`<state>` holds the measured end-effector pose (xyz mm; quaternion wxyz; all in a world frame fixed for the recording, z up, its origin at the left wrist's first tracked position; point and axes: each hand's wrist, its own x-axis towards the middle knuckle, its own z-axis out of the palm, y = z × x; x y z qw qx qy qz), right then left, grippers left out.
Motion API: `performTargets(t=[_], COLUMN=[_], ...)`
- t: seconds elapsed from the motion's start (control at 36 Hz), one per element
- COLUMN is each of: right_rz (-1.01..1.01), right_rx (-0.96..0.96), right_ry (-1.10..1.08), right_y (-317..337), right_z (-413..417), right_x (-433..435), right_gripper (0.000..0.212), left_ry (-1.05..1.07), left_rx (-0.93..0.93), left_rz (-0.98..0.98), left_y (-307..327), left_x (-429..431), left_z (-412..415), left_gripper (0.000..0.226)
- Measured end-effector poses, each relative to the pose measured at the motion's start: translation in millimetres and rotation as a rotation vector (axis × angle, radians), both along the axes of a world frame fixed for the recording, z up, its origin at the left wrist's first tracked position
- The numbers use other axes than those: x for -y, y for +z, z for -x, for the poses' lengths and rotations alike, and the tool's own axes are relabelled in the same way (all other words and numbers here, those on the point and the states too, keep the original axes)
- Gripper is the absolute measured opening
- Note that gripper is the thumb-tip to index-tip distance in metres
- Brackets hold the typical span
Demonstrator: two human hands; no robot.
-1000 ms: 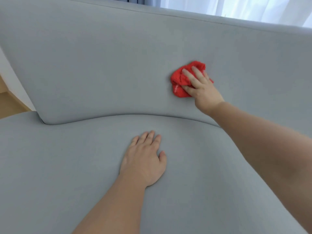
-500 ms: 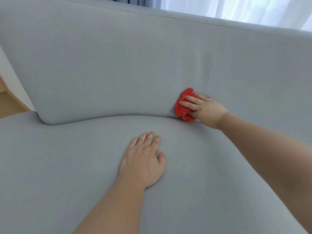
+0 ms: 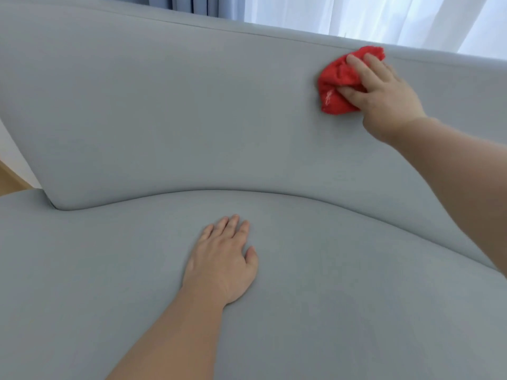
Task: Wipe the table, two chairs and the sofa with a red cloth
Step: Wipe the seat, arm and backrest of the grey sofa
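Grey sofa (image 3: pixel 164 119), right hand (image 3: pixel 384 94) gripping red cloth (image 3: pixel 336 78), left hand (image 3: pixel 222 261) flat

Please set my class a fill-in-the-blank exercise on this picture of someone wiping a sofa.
The right hand holds a ____ cloth against the back of the sofa.
The left hand lies flat on its ____.
The cloth sits near the ____ edge of the sofa's back.
Missing words: red; seat; top.

- Grey sofa (image 3: pixel 137 119): curved seat, upright backrest.
- Left hand (image 3: pixel 222 259) lies flat on the seat.
- Red cloth (image 3: pixel 336 86) is held against the backrest's top edge by the right hand (image 3: pixel 384 94).
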<state>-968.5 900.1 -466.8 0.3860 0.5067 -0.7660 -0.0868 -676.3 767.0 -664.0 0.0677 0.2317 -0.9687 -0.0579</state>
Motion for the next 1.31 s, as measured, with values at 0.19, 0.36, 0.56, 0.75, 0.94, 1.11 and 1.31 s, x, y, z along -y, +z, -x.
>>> performTargets(t=[0.19, 0.36, 0.56, 0.75, 0.94, 1.11, 1.31], right_rz=[0.087, 0.094, 0.060, 0.010, 0.075, 0.011, -0.394], right_rx=[0.207, 0.241, 0.218, 0.216, 0.203, 0.072, 0.077], right_ry=[-0.167, -0.137, -0.101, -0.028, 0.043, 0.073, 0.126], right_y=[5, 8, 16, 24, 9, -30, -137], right_z=[-14, -10, -10, -4, 6, 13, 8], right_x=[5, 5, 5, -5, -3, -7, -29], right_gripper=[0.069, 0.073, 0.067, 0.061, 0.056, 0.059, 0.045], left_ry=[-0.007, -0.017, 0.006, 0.045, -0.143, -0.127, -0.123], left_rx=[-0.013, -0.016, 0.052, 0.248, 0.105, 0.008, -0.016], left_rz=[-0.005, -0.019, 0.004, 0.110, -0.062, -0.029, -0.020], left_y=[-2, -2, 5, 35, 29, 9, 7], left_x=[1, 2, -2, -23, -108, -115, -116], left_z=[0, 0, -1, 8, 57, 65, 65], left_gripper=[0.060, 0.060, 0.074, 0.059, 0.056, 0.076, 0.084])
